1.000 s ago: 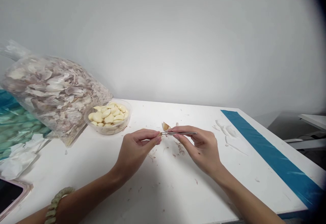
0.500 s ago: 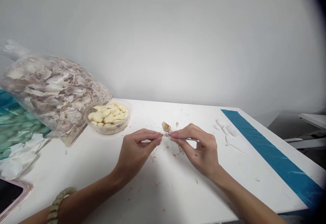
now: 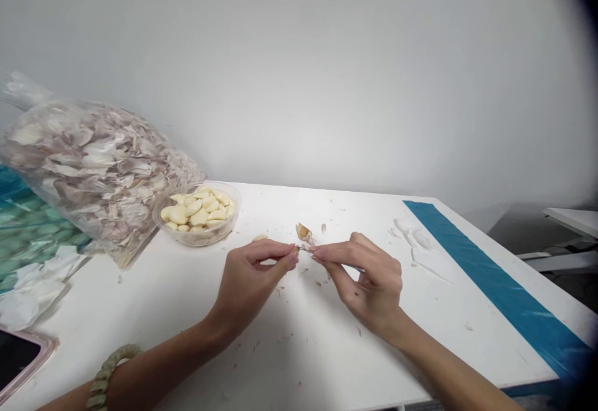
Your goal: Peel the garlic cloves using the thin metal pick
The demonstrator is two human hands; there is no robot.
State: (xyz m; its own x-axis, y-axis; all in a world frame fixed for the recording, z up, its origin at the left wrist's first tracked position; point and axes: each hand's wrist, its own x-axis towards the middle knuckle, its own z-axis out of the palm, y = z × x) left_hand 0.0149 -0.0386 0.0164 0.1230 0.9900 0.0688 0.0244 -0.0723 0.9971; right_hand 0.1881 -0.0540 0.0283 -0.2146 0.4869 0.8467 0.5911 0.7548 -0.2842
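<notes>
Clear round plastic bowl (image 3: 196, 238): far left on the white tabletop (image 3: 336, 361), filled with smooth cream-coloured cloves (image 3: 199, 208); I judge this portion finished.
Bulging clear plastic bag (image 3: 107, 162): left of the bowl, packed with papery skins; much stripping appears done.
Brown-skinned garlic piece (image 3: 303, 231): far middle of the tabletop, just beyond the hands; skin on, therefore apparently left to do.
Small yellowish-brown piece (image 3: 296, 248): raised above the middle of the tabletop, between the left fingertips; mostly covered, so from where I stand I cannot tell how much is finished.
Left hand (image 3: 259, 268): fingers pinched narrow on the small piece; thumb on the near side, forearm slanting in from the near left.
Right hand (image 3: 359, 271): fingers holding a thin silver metal tool (image 3: 306, 250), tip directed left, at or against the small piece; forearm slanting in from the near right.
</notes>
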